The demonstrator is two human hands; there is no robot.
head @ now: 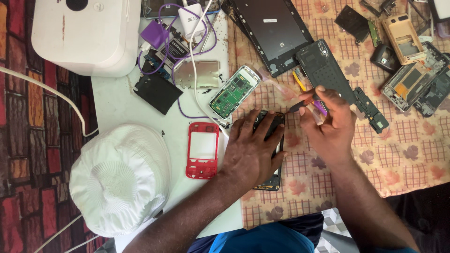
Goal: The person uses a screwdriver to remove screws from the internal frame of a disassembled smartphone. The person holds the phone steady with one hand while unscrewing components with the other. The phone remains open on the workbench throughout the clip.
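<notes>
The dark phone body (276,140) lies near the table's front edge, straddling the seam between the white board (117,100) and the patterned cloth (403,159), with bare cloth open to its right. Parts crowd the far side (a red phone frame (202,150) sits just left). The left hand (248,150) lies flat on it, fingers spread. The right hand (330,124), fingers pinched together, clamps a small screwdriver (300,104) angled at its far end.

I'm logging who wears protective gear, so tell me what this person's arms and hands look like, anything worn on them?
Nothing worn: the left hand and right hand are bare, with no gloves, rings or watch visible. Both forearms are uncovered, no sleeves in view.
</notes>
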